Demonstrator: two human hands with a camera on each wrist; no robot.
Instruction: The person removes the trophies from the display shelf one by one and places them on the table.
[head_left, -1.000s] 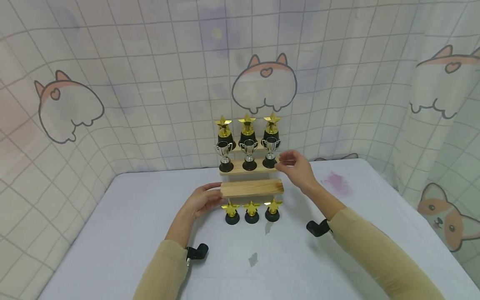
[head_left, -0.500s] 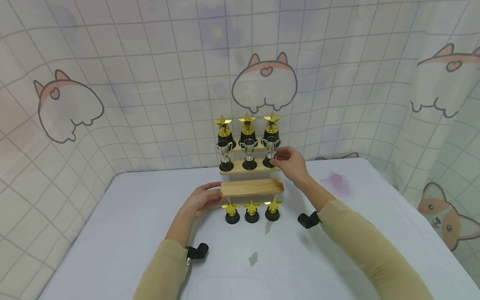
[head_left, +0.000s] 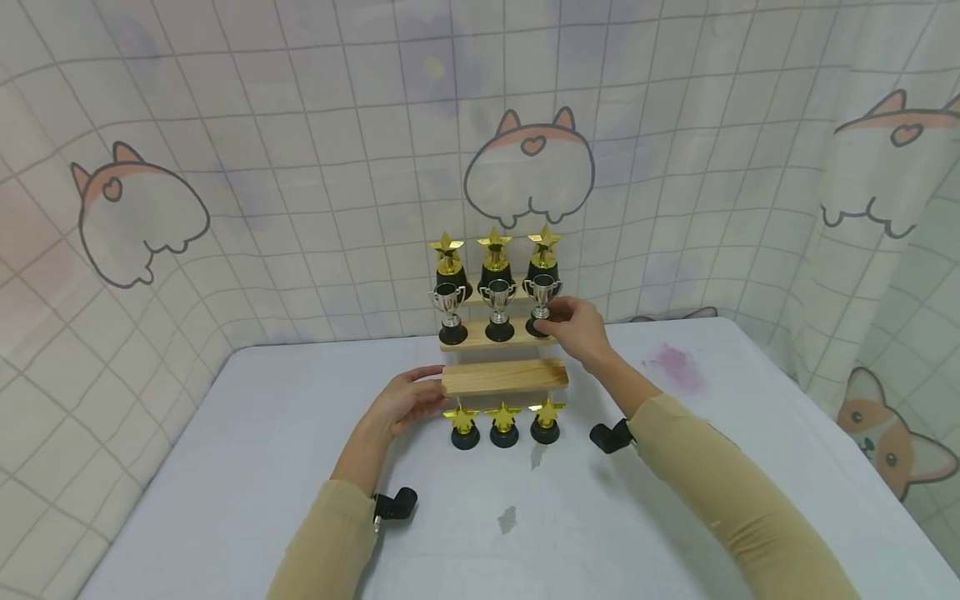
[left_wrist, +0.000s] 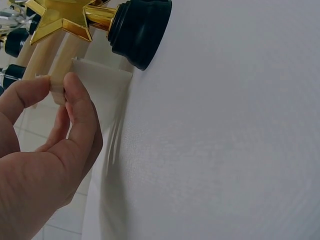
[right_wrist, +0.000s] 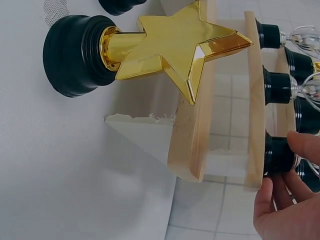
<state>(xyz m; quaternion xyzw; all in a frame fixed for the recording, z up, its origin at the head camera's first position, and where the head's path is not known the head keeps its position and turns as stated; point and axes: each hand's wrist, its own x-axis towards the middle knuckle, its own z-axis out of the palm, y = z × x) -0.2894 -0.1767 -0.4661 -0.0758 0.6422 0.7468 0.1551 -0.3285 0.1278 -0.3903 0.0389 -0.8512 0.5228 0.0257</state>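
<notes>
A tiered rack with wooden shelf boards stands against the back cloth. My left hand [head_left: 405,400] pinches the left end of the lowest wooden board [head_left: 504,377] between thumb and fingers; that board bears no trophies. My right hand [head_left: 581,329] holds the black base of the rightmost silver trophy cup [head_left: 542,289], at the right end of the middle board [head_left: 475,337]. In the right wrist view, the cup's base [right_wrist: 278,154] sits against the board, thumb on one side and fingers on the other. Two more silver cups [head_left: 498,298] stand to its left.
Three gold star trophies [head_left: 494,254] with black bases line the top board. Three smaller gold star trophies [head_left: 503,427] stand on the white table [head_left: 300,417] in front of the rack. Grid-patterned cloth [head_left: 337,167] hangs behind and at both sides.
My right hand has moved left from beside the middle board to the rightmost silver cup and taken hold of its base. The left hand stays on the lowest board.
</notes>
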